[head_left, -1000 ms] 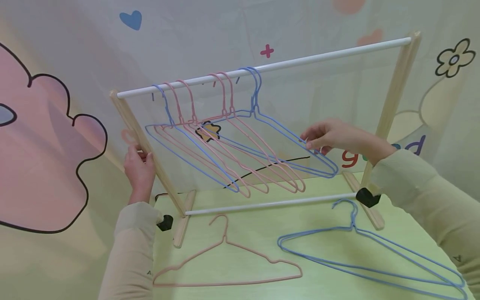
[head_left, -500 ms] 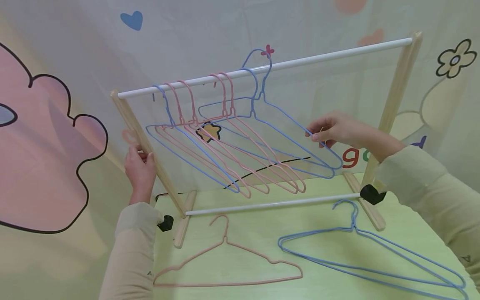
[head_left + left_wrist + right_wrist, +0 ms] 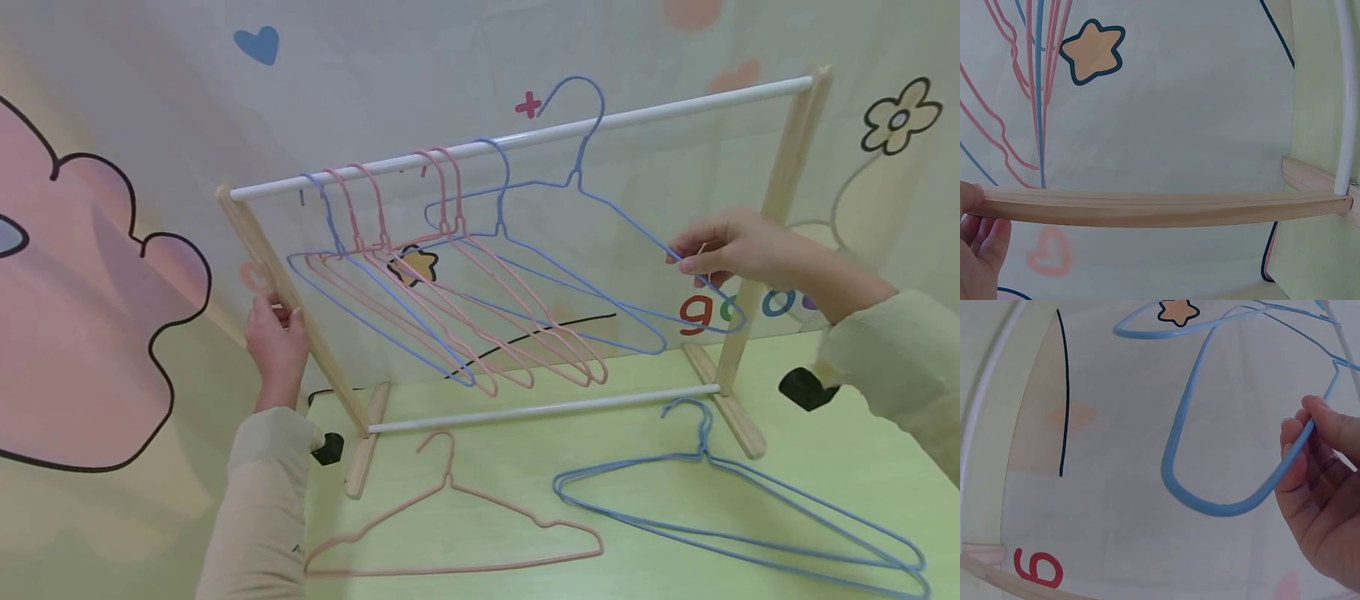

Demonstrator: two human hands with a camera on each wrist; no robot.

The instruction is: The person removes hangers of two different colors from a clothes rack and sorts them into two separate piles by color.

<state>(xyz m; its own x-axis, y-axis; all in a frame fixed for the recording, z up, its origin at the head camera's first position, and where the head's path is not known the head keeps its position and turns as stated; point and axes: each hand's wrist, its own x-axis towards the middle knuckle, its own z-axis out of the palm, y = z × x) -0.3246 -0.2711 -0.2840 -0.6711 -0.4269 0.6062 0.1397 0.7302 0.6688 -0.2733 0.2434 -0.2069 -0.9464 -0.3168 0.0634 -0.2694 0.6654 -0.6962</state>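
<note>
My right hand pinches the sloping shoulder of a blue hanger between thumb and fingers. This hanger's hook stands above the white rail, off it. In the right wrist view the thumb and fingers close on the blue wire. My left hand grips the left wooden post of the rack, fingers behind it, as the left wrist view shows too. On the rail's left half hang several pink hangers, with one blue hanger at their left and another blue hanger at their right.
On the green table lie a pink hanger at the front left and two overlapping blue hangers at the right. A lower white bar joins the rack's feet. A printed wall sheet stands behind.
My right hand has lifted one of the two rightmost blue hangers off the rail and carried it right. The other still hangs there. The left hand keeps its place on the post.
</note>
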